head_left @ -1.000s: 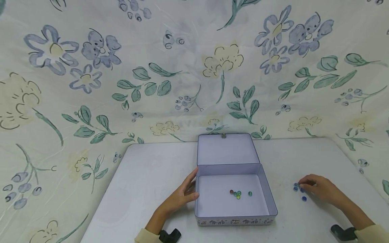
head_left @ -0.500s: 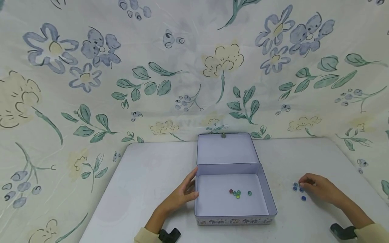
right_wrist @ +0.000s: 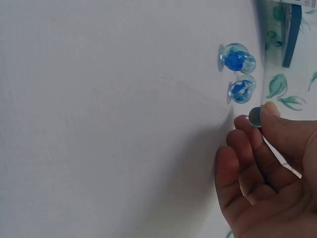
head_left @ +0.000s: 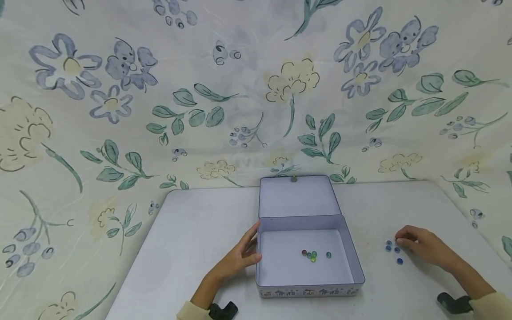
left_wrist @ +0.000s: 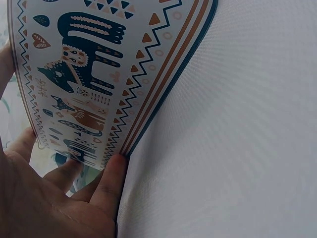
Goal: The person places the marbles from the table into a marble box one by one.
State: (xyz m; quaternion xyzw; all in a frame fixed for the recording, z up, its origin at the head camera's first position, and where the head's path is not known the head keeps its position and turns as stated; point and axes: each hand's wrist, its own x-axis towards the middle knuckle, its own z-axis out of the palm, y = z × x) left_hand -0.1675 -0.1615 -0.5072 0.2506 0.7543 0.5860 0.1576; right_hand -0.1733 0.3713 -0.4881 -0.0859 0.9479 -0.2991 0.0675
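Note:
My left hand (head_left: 236,260) rests against the outer left wall of an open, hinged tin box (head_left: 310,291), its fingers spread along the side. The left wrist view shows those fingertips touching the tin's patterned side (left_wrist: 89,84). At the right, my right hand (head_left: 424,249) pinches a glass marble (right_wrist: 255,117) between thumb and index finger, beside a small group of blue marbles (head_left: 388,249). Two rows of these blue-and-clear marbles (right_wrist: 234,58) sit on the table close to the fingertips in the right wrist view. Inside the tin lie several green marbles (head_left: 314,254) and a reddish one (head_left: 304,252).
The tin's lid (head_left: 298,198) stands folded back towards the flower-patterned cloth (head_left: 248,102) behind the white table (head_left: 192,231). One blue marble (head_left: 400,261) lies nearer the front than its neighbours. Dark wrist devices (head_left: 454,303) sit at both cuffs.
My right hand has shifted very slightly right, its fingertips a little farther from the blue marbles. The left hand, the tin and the marbles inside it stay as they were.

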